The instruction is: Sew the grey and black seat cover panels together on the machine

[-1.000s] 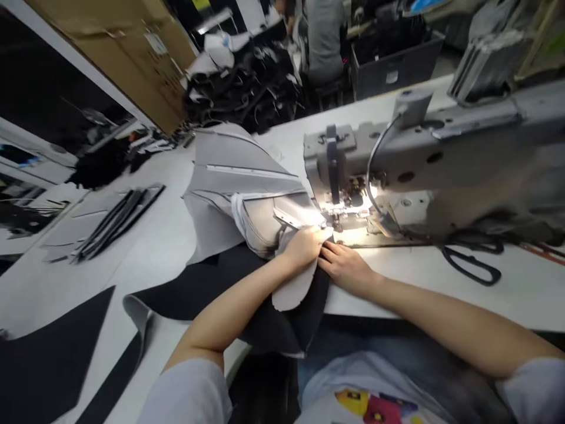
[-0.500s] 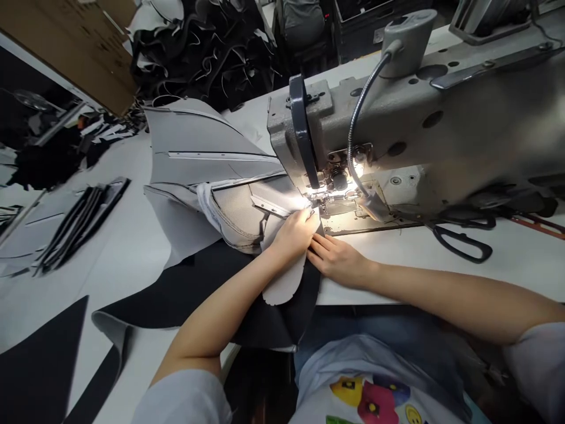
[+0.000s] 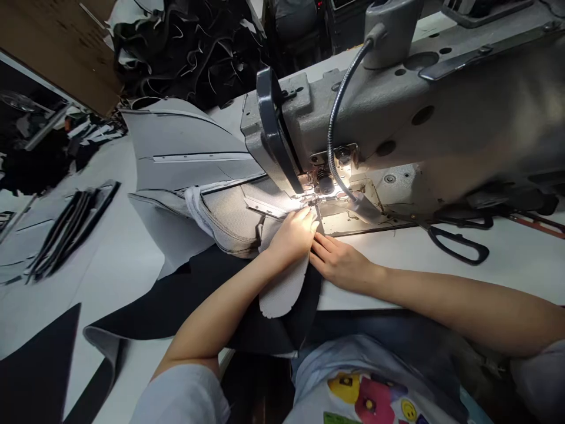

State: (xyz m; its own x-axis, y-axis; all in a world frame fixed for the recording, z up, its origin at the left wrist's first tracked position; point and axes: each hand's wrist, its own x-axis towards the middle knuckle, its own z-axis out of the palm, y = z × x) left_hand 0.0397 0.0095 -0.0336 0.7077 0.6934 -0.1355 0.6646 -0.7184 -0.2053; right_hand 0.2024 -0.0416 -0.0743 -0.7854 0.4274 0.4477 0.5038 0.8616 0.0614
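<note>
Some soft, light-looking cloth [image 3: 282, 291] trails over the surface [image 3: 397, 253], easiest held by its edge near the sewing machine [image 3: 375, 123]. Our left hand [image 3: 293, 235] pinches it; our right hand [image 3: 344, 263] touches it, grip unclear.

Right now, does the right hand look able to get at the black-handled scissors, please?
Probably yes: the right hand rests at the fabric's edge, and bare white table lies between it and the loop of the scissors, though the hand would likely have to leave the fabric.
</note>
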